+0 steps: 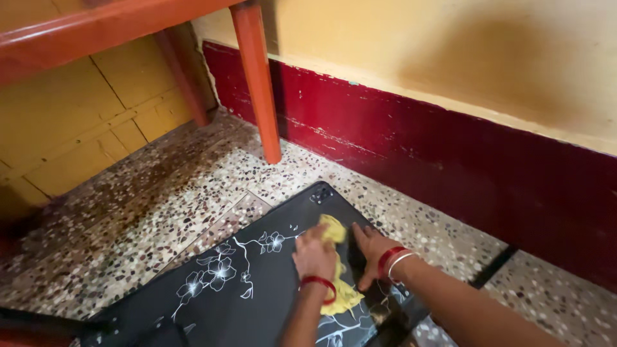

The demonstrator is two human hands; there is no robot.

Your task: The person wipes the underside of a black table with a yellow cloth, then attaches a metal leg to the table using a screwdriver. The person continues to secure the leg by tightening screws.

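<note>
Yellow cloth (339, 266) bunched under left hand (315, 256), grip closed; right hand (373, 252) flat, open, on black tabletop (257, 302).

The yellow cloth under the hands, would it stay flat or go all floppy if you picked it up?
Probably floppy: the yellow cloth lies crumpled and folded under the left hand, not flat. It looks thin, so likely light. On the glossy black flowered panel it would probably slide easily when pushed; the right hand rests beside it.
</note>
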